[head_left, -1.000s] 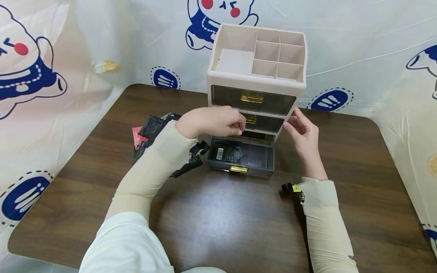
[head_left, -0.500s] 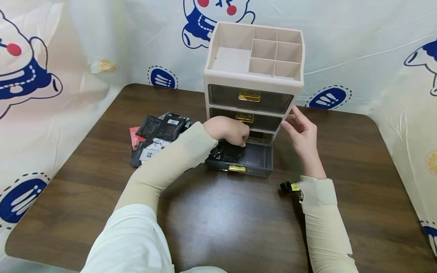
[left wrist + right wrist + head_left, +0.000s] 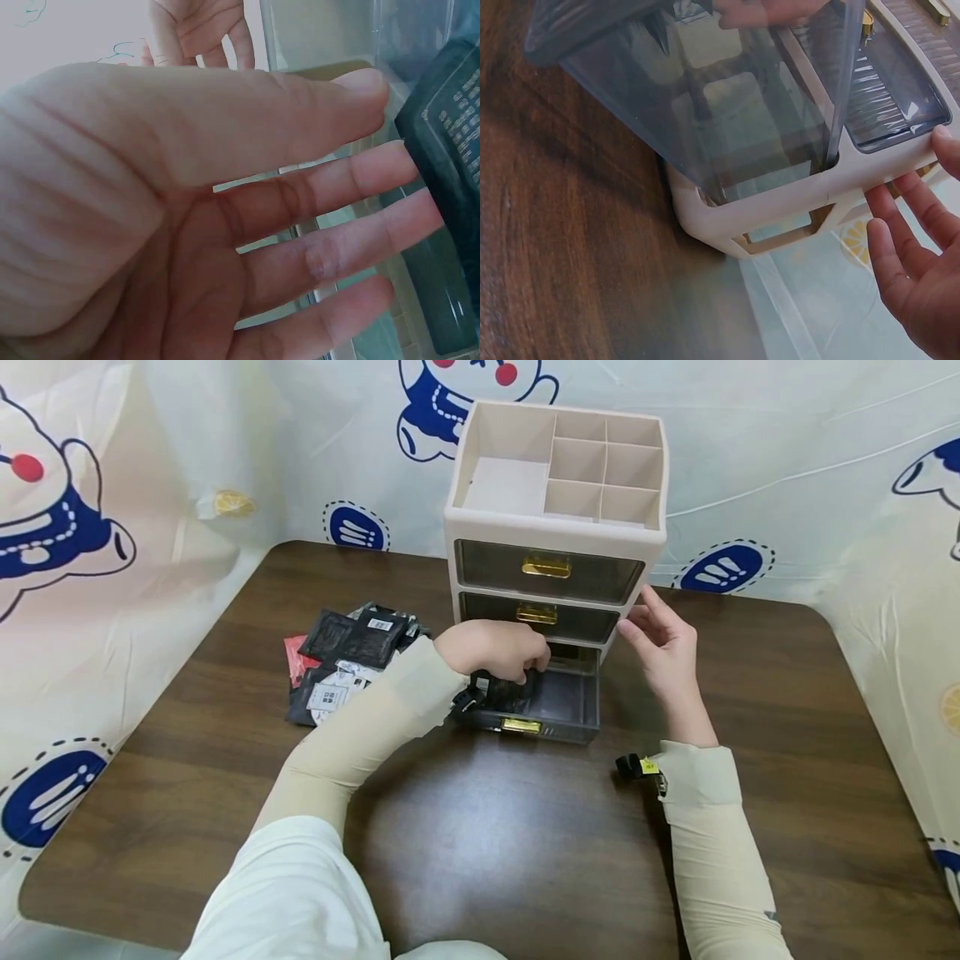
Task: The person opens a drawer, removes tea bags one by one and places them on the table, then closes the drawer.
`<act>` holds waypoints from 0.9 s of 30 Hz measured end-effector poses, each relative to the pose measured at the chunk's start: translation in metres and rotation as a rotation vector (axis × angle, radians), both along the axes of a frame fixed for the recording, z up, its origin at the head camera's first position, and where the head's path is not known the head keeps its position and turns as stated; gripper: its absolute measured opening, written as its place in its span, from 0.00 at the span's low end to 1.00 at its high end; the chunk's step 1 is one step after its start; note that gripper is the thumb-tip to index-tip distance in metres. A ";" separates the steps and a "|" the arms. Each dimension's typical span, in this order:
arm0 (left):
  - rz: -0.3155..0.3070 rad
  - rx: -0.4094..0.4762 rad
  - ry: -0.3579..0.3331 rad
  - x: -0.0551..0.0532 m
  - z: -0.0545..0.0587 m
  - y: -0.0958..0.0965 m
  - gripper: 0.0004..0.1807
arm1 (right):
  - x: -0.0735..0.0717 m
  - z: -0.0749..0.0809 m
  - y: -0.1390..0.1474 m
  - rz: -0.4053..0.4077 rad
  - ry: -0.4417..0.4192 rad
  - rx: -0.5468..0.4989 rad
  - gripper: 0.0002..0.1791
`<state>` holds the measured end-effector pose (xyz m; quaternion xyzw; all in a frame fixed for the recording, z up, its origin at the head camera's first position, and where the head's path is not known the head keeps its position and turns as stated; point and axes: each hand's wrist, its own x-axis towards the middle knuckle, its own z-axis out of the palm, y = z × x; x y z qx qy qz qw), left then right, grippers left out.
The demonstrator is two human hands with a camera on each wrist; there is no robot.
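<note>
A white drawer organizer (image 3: 555,525) stands at the back of the table, its bottom see-through drawer (image 3: 570,702) pulled out. My left hand (image 3: 495,648) reaches down into that drawer, over a small black packet (image 3: 504,693). In the left wrist view, its fingers look fairly straight, their tips right at the edge of the dark packet (image 3: 454,142), and the thumb stands apart from it. My right hand (image 3: 669,652) touches the organizer's right front edge. In the right wrist view, the thumb (image 3: 946,150) rests on the frame, with the other fingers loosely bent along the side.
Left of the drawer lies a pile of black packets (image 3: 367,639), with a red packet (image 3: 298,660) and a white label (image 3: 327,697) showing. Two upper drawers with gold handles (image 3: 546,567) are closed. A printed curtain (image 3: 787,460) hangs close behind the table (image 3: 480,827).
My left hand has come down from above the drawer to the black packet inside it, then shifted slightly left. The right hand stays at the organizer's side.
</note>
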<state>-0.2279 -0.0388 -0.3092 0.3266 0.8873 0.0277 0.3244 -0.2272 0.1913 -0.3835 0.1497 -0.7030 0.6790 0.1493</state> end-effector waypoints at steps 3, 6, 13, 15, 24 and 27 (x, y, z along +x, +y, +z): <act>-0.003 0.028 0.016 -0.001 -0.001 -0.001 0.22 | -0.001 0.000 0.001 -0.007 0.004 -0.002 0.30; 0.014 0.063 -0.001 -0.003 -0.001 -0.002 0.19 | -0.001 -0.001 0.002 -0.016 -0.004 0.008 0.29; 0.026 0.104 -0.033 -0.004 0.000 -0.005 0.11 | -0.002 0.000 0.001 -0.016 -0.016 0.040 0.29; 0.029 0.122 -0.035 -0.004 -0.001 -0.006 0.10 | -0.002 0.001 0.000 -0.023 -0.011 0.039 0.29; 0.035 0.163 -0.044 -0.004 -0.003 -0.008 0.05 | -0.002 0.001 0.000 -0.021 -0.007 0.039 0.29; 0.027 0.149 -0.052 -0.005 -0.004 -0.008 0.03 | -0.003 -0.001 0.000 -0.021 -0.002 0.027 0.29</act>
